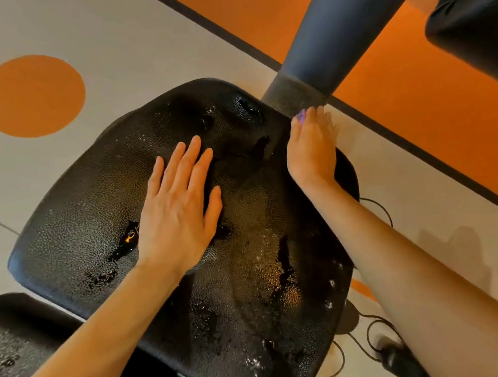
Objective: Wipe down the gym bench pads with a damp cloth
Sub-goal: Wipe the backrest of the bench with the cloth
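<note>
Black pebbled vinyl, beaded with water, lies under our fingers. The left hand (pixel 179 207) presses flat on the seat pad (pixel 92 221), fingers straight and spread, holding nothing. The right hand (pixel 311 149) reaches over the pad's far right edge beside the grey frame post (pixel 333 37); something purple (pixel 301 115), perhaps the cloth, shows at its fingertips, though we cannot tell its grip. A second wet pad (pixel 10 342) adjoins at lower left. We judge overlapping strokes, steadied by the flat hand, should clear the pooled droplets.
</note>
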